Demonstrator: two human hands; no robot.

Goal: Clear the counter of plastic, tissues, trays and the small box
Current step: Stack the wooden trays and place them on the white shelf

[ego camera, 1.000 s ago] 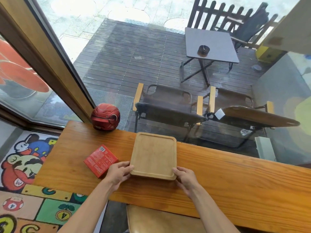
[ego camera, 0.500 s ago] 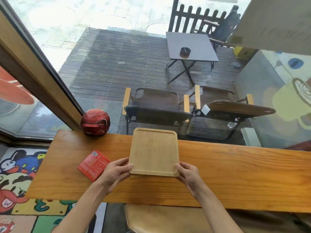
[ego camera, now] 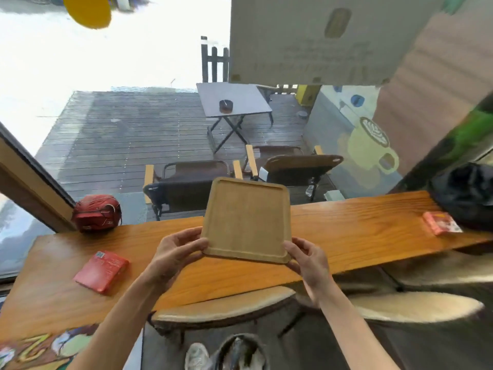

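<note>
Nearest us, both hands are up: our left hand [ego camera: 177, 252] pinches the near left corner of the shallow square wooden tray [ego camera: 246, 220], and our right hand [ego camera: 306, 259] pinches the near right corner, fingers curled under the rim. The tray holds nothing, and it is tilted with its far edge raised, clear of the long orange-brown wooden counter [ego camera: 346, 231]. Half a second ago it lay flat on that counter; now it is lifted and we see more of the room to the right.

Left of our hands, the small flat red box [ego camera: 101, 271] lies on the counter, apart from the tray. Further back at the left end sits a round red helmet [ego camera: 97, 212] by the window frame. Far right, a pinkish-red packet [ego camera: 441, 222] rests beside a dark bag [ego camera: 465, 193], blurred, possibly black plastic. Beyond the glass, a grey folding table [ego camera: 234, 100] stands on the deck.
</note>
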